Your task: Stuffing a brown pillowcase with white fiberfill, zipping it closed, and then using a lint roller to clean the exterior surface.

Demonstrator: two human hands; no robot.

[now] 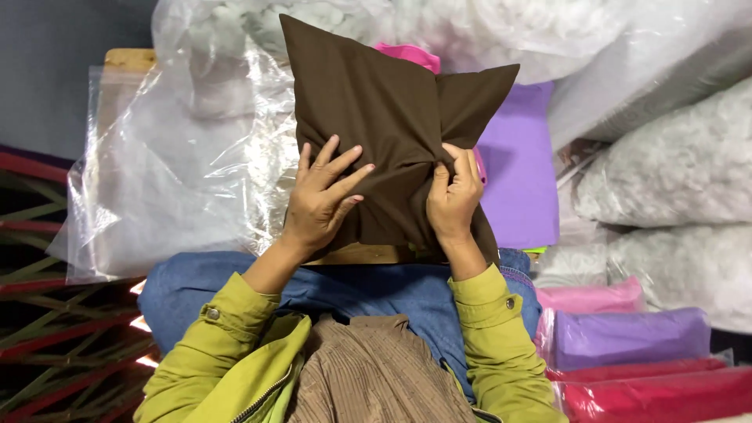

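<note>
Over the lap, the brown fabric cushion cover (pixel 384 125) stands upright: left hand (pixel 321 200) spread flat against it, right hand (pixel 453 196) pinching a fold. It looks partly filled, its opening not yet closed.

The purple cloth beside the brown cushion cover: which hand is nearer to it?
Right. The right hand pinches the brown cushion cover at its edge next to the purple cloth; the left hand lies flat on the cover's far side.

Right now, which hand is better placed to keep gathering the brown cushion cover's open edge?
Probably the right hand: it already pinches the bunched fold of the brown cushion cover, while the left hand lies flat, fingers spread.
</note>
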